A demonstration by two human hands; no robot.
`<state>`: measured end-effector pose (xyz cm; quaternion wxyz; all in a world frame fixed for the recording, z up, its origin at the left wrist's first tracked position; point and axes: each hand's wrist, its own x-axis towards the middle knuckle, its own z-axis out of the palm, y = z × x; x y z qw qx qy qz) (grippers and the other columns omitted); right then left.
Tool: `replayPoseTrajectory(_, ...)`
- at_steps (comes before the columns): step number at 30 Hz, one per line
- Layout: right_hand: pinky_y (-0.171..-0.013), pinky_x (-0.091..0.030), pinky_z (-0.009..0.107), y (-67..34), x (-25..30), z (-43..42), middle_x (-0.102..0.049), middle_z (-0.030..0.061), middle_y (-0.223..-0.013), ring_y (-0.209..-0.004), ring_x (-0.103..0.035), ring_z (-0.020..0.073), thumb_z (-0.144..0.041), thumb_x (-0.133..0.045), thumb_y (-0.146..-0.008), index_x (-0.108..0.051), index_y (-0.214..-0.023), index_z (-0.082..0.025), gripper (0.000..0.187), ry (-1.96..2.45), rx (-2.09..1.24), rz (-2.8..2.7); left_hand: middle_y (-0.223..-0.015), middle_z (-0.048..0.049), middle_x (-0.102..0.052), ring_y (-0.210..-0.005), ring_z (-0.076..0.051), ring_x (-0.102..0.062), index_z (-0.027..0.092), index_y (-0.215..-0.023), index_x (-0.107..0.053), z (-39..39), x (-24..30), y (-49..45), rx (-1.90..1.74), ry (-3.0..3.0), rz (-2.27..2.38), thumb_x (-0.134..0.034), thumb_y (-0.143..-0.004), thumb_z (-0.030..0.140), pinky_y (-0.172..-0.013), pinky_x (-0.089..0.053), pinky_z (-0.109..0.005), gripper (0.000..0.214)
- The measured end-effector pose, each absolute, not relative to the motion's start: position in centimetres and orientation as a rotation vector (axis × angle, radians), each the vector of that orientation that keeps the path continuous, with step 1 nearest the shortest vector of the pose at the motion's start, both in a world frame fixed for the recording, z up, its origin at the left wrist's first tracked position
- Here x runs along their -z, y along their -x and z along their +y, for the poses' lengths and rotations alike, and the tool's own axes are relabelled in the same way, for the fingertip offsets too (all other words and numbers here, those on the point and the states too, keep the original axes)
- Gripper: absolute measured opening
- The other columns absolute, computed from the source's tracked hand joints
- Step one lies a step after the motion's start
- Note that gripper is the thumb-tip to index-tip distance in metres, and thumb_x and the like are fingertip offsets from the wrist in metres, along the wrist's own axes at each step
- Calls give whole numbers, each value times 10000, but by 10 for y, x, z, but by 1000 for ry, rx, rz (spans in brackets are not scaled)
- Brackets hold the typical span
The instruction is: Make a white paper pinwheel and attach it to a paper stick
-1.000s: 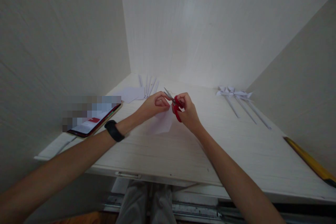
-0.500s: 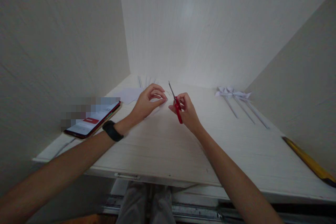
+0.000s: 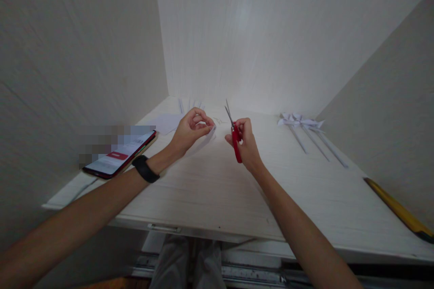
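Observation:
My left hand [image 3: 190, 130] is closed in a pinch on a white sheet of paper [image 3: 202, 141], held just above the white desk [image 3: 220, 189]. My right hand [image 3: 246, 142] grips red-handled scissors [image 3: 235, 137] whose blades point up and away. The scissors are a short way right of the paper and do not touch it. A black band sits on my left wrist.
A phone [image 3: 118, 157] lies at the left of the desk. Paper strips and sheets [image 3: 176, 117] lie at the back left. Three white paper pinwheels on sticks [image 3: 307, 131] lie at the back right. A yellow-handled tool [image 3: 396, 207] is at the right edge. Walls enclose three sides.
The scissors were at the paper's edge a second ago; my right hand has drawn them to the right and tipped the blades up. My left hand lifted the paper slightly leftward.

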<state>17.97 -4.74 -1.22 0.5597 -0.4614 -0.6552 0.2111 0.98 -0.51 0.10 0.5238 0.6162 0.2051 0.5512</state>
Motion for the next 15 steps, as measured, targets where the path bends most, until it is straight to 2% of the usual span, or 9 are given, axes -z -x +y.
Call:
replayPoseTrajectory(4, -585, -364, 226, -180, 10, -48, -459, -50, -729, -599, -426, 84, -352, -622, -727, -331, -889, -226, 357, 1162, -405, -1564, -743, 28, -618, -630, -57, -552, 169, -798, -437, -6, 1, -10, -1286, -1475, 455, -718, -640, 166, -605, -416, -175, 322)
replayPoseTrajectory(9, -571, -359, 222, -178, 13, -48, -481, -42, -710, -595, -434, 92, -334, -643, -706, -345, -865, -220, 356, 1256, -259, -1649, -751, 10, -623, -714, -83, -586, 169, -814, -444, -6, 5, -11, -1261, -1568, 403, -717, -671, 182, -667, -439, -198, 308)
replayPoseTrajectory(15, -560, -342, 223, -178, 20, -49, -507, -13, -750, -610, -437, 99, -376, -639, -717, -378, -872, -212, 345, 1257, -137, -1818, -749, 29, -578, -708, -79, -591, 171, -797, -468, -3, 8, -12, -1309, -1598, 384, -745, -652, 209, -662, -453, -197, 315)
